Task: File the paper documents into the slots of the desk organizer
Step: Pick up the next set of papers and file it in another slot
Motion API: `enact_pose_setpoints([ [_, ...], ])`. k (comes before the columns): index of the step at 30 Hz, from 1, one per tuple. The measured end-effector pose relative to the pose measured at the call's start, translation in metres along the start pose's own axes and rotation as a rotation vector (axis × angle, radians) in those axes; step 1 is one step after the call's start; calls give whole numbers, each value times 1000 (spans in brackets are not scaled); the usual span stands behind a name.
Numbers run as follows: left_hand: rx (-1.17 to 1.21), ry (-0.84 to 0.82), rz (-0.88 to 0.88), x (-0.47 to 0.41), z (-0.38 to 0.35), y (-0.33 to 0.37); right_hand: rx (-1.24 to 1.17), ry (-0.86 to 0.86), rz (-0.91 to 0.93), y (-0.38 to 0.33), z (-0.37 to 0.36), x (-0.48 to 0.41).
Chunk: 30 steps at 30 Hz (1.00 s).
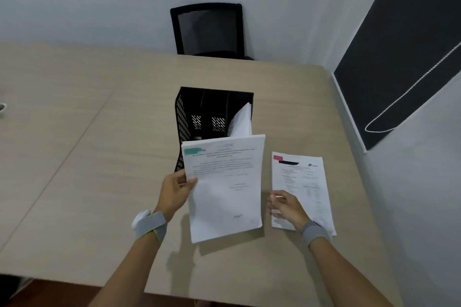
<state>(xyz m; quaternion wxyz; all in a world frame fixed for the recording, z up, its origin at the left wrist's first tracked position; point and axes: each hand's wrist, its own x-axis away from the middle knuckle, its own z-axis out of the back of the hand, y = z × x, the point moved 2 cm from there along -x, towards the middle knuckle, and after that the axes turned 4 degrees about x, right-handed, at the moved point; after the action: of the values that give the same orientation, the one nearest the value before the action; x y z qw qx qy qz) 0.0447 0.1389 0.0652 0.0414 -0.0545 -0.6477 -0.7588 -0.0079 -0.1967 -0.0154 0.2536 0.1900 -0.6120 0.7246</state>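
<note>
Fingers (190, 180) of the left hand (174, 194) are pinching the left edge of a sheaf (224, 187), thumb on the printed face and the rest tucked behind, so it hangs up off the table (87, 157) with only that one side supported. Right hand (287, 205) is loosely curled and holding nothing, hovering just off the sheaf's right edge and over the near-left corner of a second stack (301, 182) lying flat at about 3 o'clock from the sheaf.

Organizer (212, 112) sits at 12 o'clock, just behind the sheaf's top edge. Black mesh, three slots as far as I can tell. Right slot already has papers (243, 119) leaning in it; the left and middle ones look empty.

Honestly, what I'd do: bring that right hand onto the free edge before moving, because a one-sided pinch lets the pages fan and sag. Square the sheaf up, turn it so its edge runs parallel with the dividers, then aim for the middle or left slot. Lead with the bottom corner and let it slide down instead of shoving, since loose sheets like to catch on mesh. Keep clear of the filed papers so they don't get dragged along.
</note>
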Motion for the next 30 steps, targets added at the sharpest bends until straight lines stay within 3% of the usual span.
enact_pose_setpoints([
  [15,-9,353,-47,-31,116,5,116,-6,-59,-52,-80,-46],
  [30,68,603,-170,-50,68,31,195,-25,-62,-51,-75,-60],
])
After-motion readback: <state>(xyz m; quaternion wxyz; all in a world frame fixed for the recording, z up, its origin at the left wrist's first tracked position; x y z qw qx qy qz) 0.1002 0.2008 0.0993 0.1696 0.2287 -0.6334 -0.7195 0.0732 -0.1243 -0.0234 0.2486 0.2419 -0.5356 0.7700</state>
